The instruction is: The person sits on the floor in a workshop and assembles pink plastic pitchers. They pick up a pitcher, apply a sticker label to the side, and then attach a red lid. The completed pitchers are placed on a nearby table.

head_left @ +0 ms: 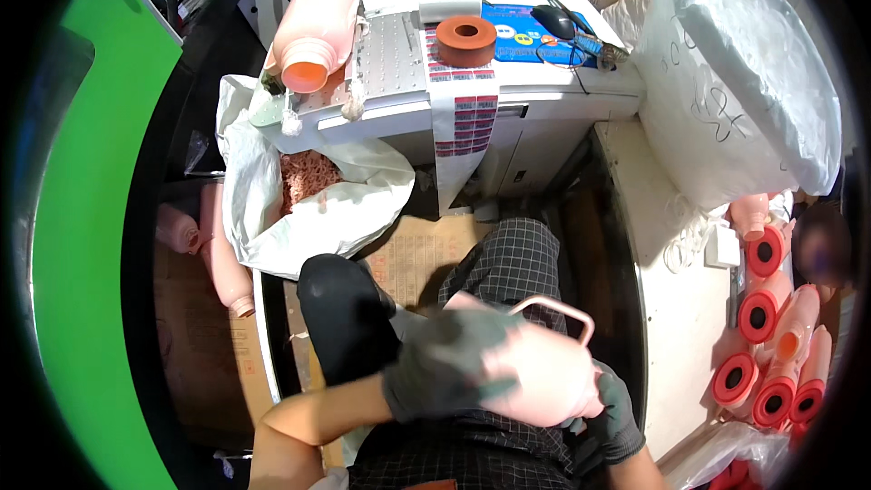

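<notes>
A pink plastic bottle (pixel 550 376) with a thin loop handle (pixel 572 310) lies sideways above my lap. My right hand (pixel 619 422), in a dark grey glove, is closed around its narrow right end. Across the bottle's left part lies my left hand (pixel 445 365), gloved alike and smeared by motion. Its fingers cannot be made out clearly, nor whether they grip the bottle or anything else. Part of the bottle's left end sticks out beyond that hand.
Ahead, a white workbench (pixel 381 118) bears another pink bottle (pixel 318 27), an orange-brown roll (pixel 466 41) and a label strip (pixel 464 118). Below gapes a white sack (pixel 318 236) of pink scraps (pixel 307 180). Pink bottles (pixel 222 254) lie left; red-ended pink bottles (pixel 767 318) and a big white bag (pixel 735 82) stand right.
</notes>
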Available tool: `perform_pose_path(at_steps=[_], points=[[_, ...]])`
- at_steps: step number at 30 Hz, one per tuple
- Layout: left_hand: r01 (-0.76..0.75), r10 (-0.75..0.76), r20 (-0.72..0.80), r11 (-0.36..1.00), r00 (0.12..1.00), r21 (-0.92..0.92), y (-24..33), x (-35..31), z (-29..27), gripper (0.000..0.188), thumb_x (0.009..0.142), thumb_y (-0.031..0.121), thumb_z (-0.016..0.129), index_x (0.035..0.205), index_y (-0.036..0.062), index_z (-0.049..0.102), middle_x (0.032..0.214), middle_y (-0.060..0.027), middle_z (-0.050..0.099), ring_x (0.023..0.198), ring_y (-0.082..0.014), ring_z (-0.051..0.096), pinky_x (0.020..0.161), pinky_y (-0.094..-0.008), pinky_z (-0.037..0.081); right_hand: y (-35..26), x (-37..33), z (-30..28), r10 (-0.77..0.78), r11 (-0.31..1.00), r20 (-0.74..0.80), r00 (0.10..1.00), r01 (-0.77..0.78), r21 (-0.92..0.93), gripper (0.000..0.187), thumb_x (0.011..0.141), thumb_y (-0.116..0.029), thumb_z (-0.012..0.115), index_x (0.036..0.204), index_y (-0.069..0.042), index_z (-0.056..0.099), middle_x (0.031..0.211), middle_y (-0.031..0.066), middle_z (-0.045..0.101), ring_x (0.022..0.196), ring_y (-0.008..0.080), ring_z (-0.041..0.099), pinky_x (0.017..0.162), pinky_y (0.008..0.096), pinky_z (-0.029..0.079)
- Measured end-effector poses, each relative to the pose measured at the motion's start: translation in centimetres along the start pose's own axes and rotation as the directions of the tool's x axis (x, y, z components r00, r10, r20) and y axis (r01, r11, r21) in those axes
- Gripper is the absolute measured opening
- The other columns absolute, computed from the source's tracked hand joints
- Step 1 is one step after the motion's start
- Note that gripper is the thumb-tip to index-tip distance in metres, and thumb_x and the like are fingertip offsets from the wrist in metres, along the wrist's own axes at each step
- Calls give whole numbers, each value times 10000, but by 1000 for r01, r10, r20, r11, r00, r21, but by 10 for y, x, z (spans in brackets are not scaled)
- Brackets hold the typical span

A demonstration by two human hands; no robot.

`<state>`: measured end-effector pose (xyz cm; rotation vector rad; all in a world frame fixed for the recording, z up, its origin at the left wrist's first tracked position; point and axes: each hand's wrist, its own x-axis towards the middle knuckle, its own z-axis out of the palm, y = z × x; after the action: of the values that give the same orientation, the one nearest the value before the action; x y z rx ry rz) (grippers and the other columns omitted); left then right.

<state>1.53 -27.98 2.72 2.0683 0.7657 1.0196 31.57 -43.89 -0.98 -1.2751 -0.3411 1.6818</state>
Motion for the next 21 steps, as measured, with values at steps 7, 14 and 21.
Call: perform_pose_path(at_steps=[7,14,21], points=[[675,-824,-166,543,541,-499,-237,117,-39,599,882,197,813,1351,-60,542,1027,-85,658,876,-131,647,778,-284,546,-20,27,32,-704,631,-97,704,558,-538,1129,885,-498,798,1644,50,167,1629,207,349,1449,306,438,1199,461,375],[520,-480,-503,852,719,-69,-228,109,10,677,845,115,799,1442,8,501,943,-86,727,785,-167,694,744,-322,564,26,37,20,-776,462,22,630,592,-660,1235,817,-394,900,1644,69,108,1548,284,449,1379,338,535,1130,461,456],[222,-31,-564,936,825,273,-184,93,-12,205,892,108,788,1074,30,736,1030,-158,764,888,-298,755,773,-341,573,24,39,24,-782,469,31,622,620,-629,1230,828,-371,892,1645,73,88,1467,282,540,1292,328,611,1084,441,501]])
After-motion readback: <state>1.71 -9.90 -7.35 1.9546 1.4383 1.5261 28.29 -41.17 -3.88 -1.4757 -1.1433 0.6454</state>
